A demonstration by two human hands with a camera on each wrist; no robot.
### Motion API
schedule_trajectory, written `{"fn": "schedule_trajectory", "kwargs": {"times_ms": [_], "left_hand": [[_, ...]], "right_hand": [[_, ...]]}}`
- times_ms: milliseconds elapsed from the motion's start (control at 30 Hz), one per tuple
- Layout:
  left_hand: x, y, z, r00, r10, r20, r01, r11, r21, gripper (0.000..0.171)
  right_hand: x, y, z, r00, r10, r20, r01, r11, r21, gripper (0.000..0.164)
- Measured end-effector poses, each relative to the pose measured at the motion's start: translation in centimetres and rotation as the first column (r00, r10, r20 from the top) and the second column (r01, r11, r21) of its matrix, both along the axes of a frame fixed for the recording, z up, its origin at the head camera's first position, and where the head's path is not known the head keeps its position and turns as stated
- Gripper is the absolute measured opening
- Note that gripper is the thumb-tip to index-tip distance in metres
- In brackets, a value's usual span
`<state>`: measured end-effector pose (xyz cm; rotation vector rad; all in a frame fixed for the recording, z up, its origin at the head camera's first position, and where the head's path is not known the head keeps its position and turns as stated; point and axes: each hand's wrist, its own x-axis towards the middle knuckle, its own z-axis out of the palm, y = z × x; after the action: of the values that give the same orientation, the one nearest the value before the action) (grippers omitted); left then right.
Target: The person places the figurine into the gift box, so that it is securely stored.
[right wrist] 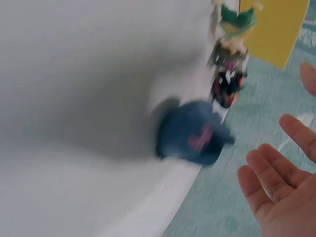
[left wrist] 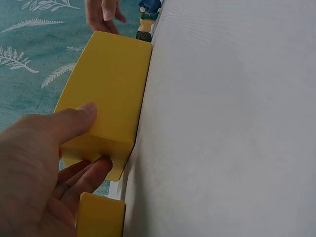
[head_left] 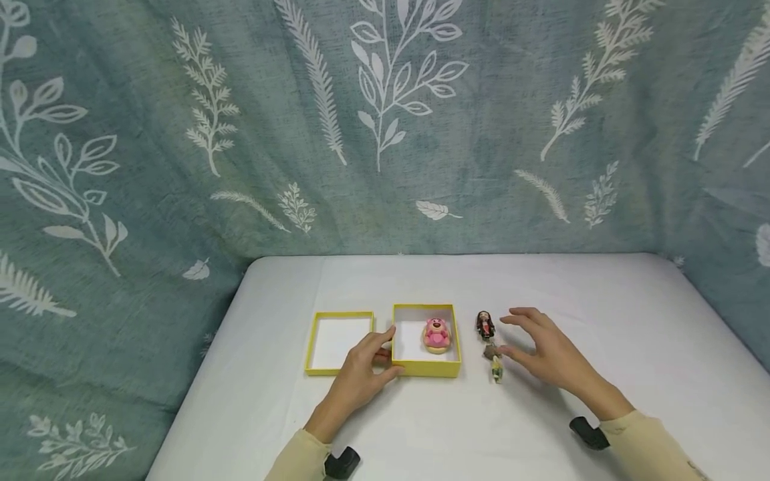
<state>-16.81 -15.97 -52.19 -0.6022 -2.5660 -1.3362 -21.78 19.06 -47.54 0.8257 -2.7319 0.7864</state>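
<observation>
A yellow box [head_left: 428, 369] with a white inside stands on the table, and a pink bear figure [head_left: 436, 336] lies in its right half. At the box's front left corner my left hand [head_left: 359, 369] grips the walls, thumb on the front and fingers on the side. Right of the box are small figurines in a row: a dark-haired one [head_left: 484, 325], a greyish-brown one [head_left: 490, 351] and a green-and-yellow one [head_left: 496, 369]. My right hand [head_left: 550, 351] hovers beside them, fingers spread and holding nothing. A blurred blue object [right wrist: 190, 133] shows near it in the right wrist view.
Left of the box lies a shallow yellow-rimmed lid [head_left: 343, 343], white inside, partly behind my left hand. White cloth covers the table [head_left: 421, 427]. A green leaf-patterned curtain [head_left: 385, 200] hangs behind the table's far edge and at the sides.
</observation>
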Motion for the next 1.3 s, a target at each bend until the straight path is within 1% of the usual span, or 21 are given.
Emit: {"fn": "schedule_trajectory", "kwargs": {"times_ms": [200,333,467,600,733,867,933,1067,1300], "left_hand": [[-0.3,0.5,0.0,1.0,-0.025,0.017,0.025,1.0,-0.006,0.073],[-0.3,0.5,0.0,1.0,-0.011,0.007,0.011,1.0,-0.017,0.073],[-0.2,0.2,0.2,1.0,-0.002,0.004,0.002,1.0,-0.017,0.073],[-0.2,-0.2,0.2,1.0,0.002,0.003,-0.002,1.0,-0.022,0.072],[0.0,-0.5,0.2,1.0,0.004,-0.007,-0.004,1.0,-0.029,0.072],[0.1,-0.7,0.1,1.0,0.0,-0.015,-0.001,1.0,-0.017,0.072],[0.1,-0.8,-0.1,1.0,-0.002,-0.021,0.002,1.0,-0.01,0.072],[0.2,-0.7,-0.2,0.999,-0.012,-0.041,0.011,1.0,-0.007,0.072],[0.2,-0.5,-0.2,1.0,-0.018,-0.024,0.018,1.0,0.0,0.072]], "right_hand": [[1.0,3.0,-0.3,0.999,-0.019,-0.046,0.019,1.0,0.002,0.05],[1.1,4.1,-0.7,1.0,-0.02,0.001,0.02,1.0,0.013,0.055],[0.8,4.6,-1.2,0.998,-0.017,0.059,0.016,0.999,0.029,0.059],[0.7,4.7,-1.9,0.997,-0.005,0.083,0.0,0.999,0.049,0.06],[0.9,4.8,-2.6,0.997,-0.01,0.071,0.005,0.998,0.065,0.065],[0.9,4.8,-3.1,0.998,-0.018,0.055,0.013,0.996,0.083,0.072],[1.0,4.7,-3.2,0.998,-0.025,0.053,0.02,0.995,0.096,0.071],[1.1,4.7,-3.3,0.996,-0.035,0.076,0.026,0.992,0.121,0.066],[1.1,4.8,-3.4,0.997,-0.045,0.056,0.036,0.987,0.154,0.058]]}}
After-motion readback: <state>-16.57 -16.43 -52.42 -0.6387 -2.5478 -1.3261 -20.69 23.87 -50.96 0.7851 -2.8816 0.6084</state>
